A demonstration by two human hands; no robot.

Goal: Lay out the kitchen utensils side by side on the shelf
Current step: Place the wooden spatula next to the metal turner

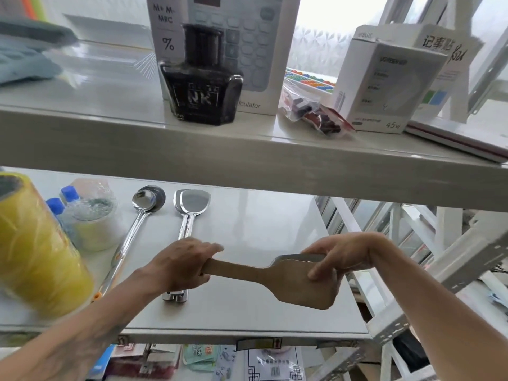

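Note:
A steel ladle (143, 207) and a steel spatula (189, 207) lie side by side on the white middle shelf (261, 224), heads toward the back. Both my hands hold a wooden spatula (275, 279) crosswise above the shelf's front right. My left hand (181, 265) grips its handle end. My right hand (341, 257) holds its broad blade together with a metal utensil (294, 257), of which only a flat strip shows above the blade. The steel spatula's handle passes under my left hand.
A large yellow roll (33, 248), a wrapped tape roll (93, 221) and two blue-capped bottles (59, 204) crowd the shelf's left. The upper shelf (247, 158) carries an ink bottle (203, 86), boxes and a plastic bag. White rack framing (412, 243) stands at the right.

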